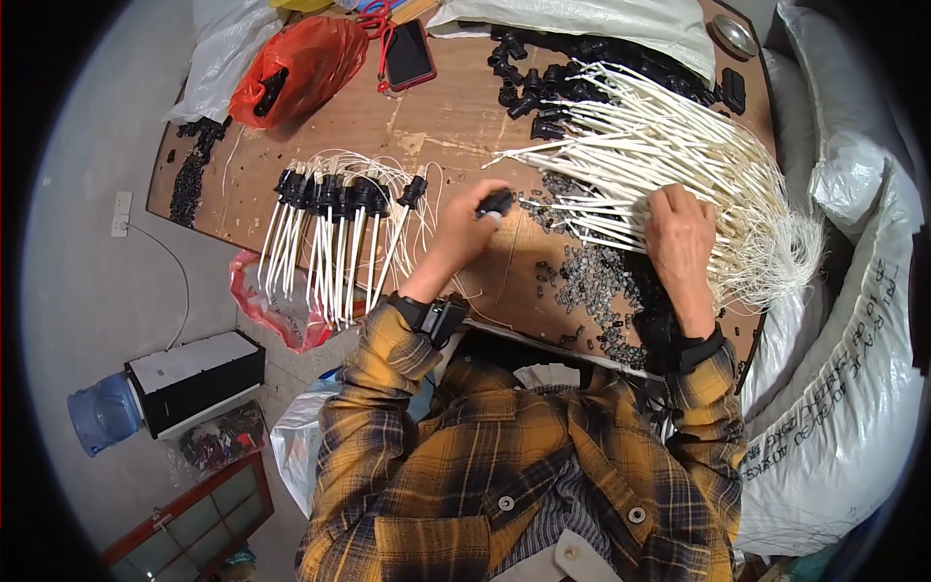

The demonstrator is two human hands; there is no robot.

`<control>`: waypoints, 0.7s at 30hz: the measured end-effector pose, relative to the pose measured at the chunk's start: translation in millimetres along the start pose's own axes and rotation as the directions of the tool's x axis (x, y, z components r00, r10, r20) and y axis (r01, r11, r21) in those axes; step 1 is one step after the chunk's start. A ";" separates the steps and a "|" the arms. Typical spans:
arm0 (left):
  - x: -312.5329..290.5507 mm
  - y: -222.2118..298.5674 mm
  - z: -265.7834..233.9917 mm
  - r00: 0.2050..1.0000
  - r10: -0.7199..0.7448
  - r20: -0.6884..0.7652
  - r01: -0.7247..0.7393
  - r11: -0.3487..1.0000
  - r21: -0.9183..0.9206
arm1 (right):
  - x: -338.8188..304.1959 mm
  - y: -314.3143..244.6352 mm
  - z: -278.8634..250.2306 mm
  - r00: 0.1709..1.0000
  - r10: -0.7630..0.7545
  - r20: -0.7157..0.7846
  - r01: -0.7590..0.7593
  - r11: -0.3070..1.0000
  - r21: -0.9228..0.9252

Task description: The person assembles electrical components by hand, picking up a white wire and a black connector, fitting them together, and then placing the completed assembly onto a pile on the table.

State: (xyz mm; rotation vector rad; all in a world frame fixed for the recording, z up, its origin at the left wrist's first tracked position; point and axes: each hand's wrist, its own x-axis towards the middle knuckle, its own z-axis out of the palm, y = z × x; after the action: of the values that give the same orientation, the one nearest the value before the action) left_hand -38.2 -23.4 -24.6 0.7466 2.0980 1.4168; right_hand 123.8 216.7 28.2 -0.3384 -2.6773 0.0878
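Here, above the counter (456,121), the person's left hand (456,233) grips a small black fitting (497,203) near the middle. The right hand (679,238) curls over the heap of white tubes (630,136) on the right; from where I stand, I can't tell whether its fingers close on one. Loose clips (592,281) lie scattered nearer the person, while black-capped tubes (335,242) rest at left. Far left, a phone (410,55) lies beside a red bag (301,68).

Angling the left forearm (390,347) inward, with the left hand (467,229) set in a pinch; stretching the right forearm (704,390) forward, with the right hand (681,235) palm down and curled (fingertips mostly hidden).
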 end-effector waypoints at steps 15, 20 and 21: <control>4.9 18.4 19.7 0.995 -0.032 0.093 0.056 0.960 -0.274 | -49.3 -15.0 -36.4 0.949 0.185 0.256 -0.310 0.702 0.641; 6.5 14.2 21.8 0.995 -0.049 0.087 0.075 0.938 -0.337 | -60.6 -10.9 -35.9 0.964 0.188 0.190 -0.267 0.690 0.673; 6.3 13.4 21.4 0.995 -0.045 0.093 0.074 0.938 -0.339 | -60.8 -10.6 -35.8 0.969 0.159 0.190 -0.246 0.703 0.668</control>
State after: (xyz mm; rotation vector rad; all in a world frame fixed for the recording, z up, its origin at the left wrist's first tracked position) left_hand -26.3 -0.8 -19.8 0.5854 1.7300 1.6300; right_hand 190.0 191.5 36.4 -0.3840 -2.4739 1.1773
